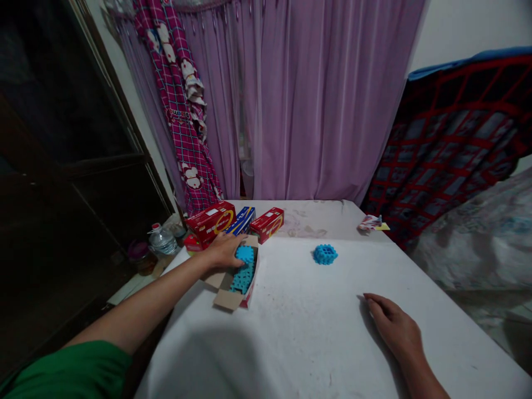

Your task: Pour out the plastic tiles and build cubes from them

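An open cardboard box [228, 300] lies on the left half of the table, its brown flaps folded out. Inside it are blue interlocking toy blocks [241, 281] with notched edges. My left hand [224, 250] reaches over the box, thumb and fingers closed around the lighter blue block [245, 254] at its far end; part of the grip is hidden. Resting on its side on the right of the table, my right hand [394, 324] holds nothing, its fingers loosely extended. A blue piece of joined blocks [325, 254] sits apart, beyond my right hand.
Behind the open box stand a red box [211, 221], a blue box [241, 220] and another red box [268, 224]. A crumpled colourful wrapper [371, 223] lies near the table's far right edge. Off the left edge are a plastic bottle [163, 240] and a jar [142, 259].
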`<action>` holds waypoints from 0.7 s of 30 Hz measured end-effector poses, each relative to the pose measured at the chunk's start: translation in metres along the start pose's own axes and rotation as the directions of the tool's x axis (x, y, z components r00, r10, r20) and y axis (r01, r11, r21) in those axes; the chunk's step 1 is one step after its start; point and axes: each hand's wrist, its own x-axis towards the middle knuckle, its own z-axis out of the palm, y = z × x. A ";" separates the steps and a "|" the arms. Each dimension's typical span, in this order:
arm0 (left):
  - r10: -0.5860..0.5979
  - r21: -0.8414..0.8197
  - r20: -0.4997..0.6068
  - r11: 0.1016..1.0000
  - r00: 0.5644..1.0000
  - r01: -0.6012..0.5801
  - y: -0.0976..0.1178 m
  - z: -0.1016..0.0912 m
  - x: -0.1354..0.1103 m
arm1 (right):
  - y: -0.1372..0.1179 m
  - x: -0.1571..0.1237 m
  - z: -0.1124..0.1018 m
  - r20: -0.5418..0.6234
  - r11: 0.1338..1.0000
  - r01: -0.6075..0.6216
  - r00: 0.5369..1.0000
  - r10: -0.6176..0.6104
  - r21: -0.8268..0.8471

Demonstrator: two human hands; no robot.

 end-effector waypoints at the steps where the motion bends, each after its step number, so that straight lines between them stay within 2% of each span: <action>1: 0.009 0.000 -0.002 1.000 1.000 -0.009 0.001 0.004 0.002 | 0.000 0.000 0.000 -0.004 1.000 -0.001 1.000 0.001 0.003; 8: -0.003 0.051 -0.025 0.999 1.000 0.004 0.006 0.017 0.004 | 0.002 0.000 0.000 -0.019 1.000 0.000 1.000 0.001 0.031; 14: 0.025 0.125 -0.075 0.992 0.997 -0.015 0.012 0.010 -0.006 | 0.004 0.001 0.002 -0.024 0.999 0.019 1.000 -0.018 0.038; 17: 0.105 0.124 -0.128 0.988 0.986 -0.089 0.031 0.001 0.001 | 0.001 0.000 0.002 -0.019 0.999 0.024 1.000 -0.023 0.042; 21: 0.228 0.052 -0.163 0.974 0.960 -0.223 0.082 -0.009 0.037 | -0.004 -0.002 0.002 -0.027 0.998 0.038 0.999 -0.037 0.057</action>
